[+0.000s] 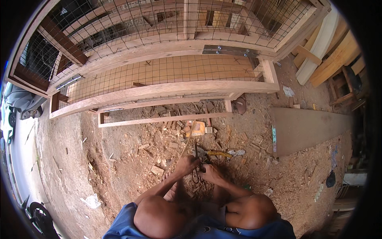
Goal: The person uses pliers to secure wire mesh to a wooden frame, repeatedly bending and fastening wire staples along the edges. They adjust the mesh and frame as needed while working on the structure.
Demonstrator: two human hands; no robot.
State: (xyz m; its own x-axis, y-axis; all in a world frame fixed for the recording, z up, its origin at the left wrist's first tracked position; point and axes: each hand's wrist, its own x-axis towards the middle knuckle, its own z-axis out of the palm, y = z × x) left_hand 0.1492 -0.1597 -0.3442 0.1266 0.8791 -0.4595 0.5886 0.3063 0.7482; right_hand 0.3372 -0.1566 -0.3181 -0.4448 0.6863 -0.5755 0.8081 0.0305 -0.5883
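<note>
In front of my knees, both hands are close together over the wood shavings. My left hand (188, 165) is closed around a slim dark metal tool (195, 148), whose narrow end points away from me. A bent, loop-like metal part (195, 177) shows below, between the hands. My right hand (211, 174) is closed at the tool's lower part, against something dark; its exact grip is hidden. The tool's kind cannot be made out. A thin pale strip (185, 148) runs slantwise beside my left hand; whether it is held is unclear.
A large wooden frame with wire mesh (159, 88) stands ahead. Offcuts (157, 171), an orange-yellow packet (197, 128) and a yellow-handled thing (219, 153) lie on the ground. To the right are a brown board (310, 129) and leaning planks (334, 55). A wheel (39, 217) shows lower left.
</note>
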